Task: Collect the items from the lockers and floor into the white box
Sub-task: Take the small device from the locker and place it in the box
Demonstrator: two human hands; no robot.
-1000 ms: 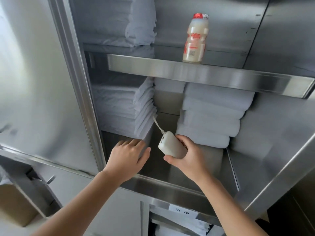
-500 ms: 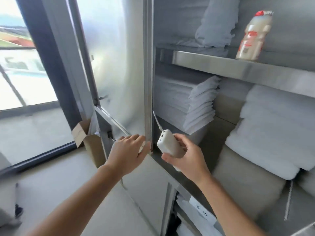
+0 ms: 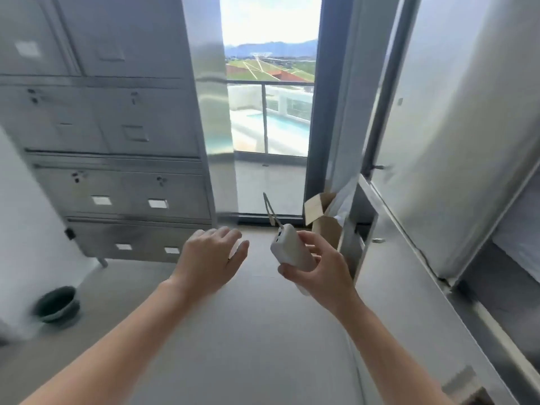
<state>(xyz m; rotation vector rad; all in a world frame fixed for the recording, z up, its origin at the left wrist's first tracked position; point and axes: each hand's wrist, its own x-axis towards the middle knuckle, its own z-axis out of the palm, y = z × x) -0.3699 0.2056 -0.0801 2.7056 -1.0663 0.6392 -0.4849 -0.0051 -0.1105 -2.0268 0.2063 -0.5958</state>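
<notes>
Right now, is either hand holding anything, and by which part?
The right hand grips the power bank by its lower half, port end up. The left hand is open, holding nothing.

1. No text can be read; the whole view is motion-blurred.
2. White label cards (image 3: 158, 203) on the lockers (image 3: 117, 127): too blurred, nothing legible.
3. Power bank (image 3: 292, 252) held in the right hand (image 3: 318, 273): no print can be made out.
</notes>
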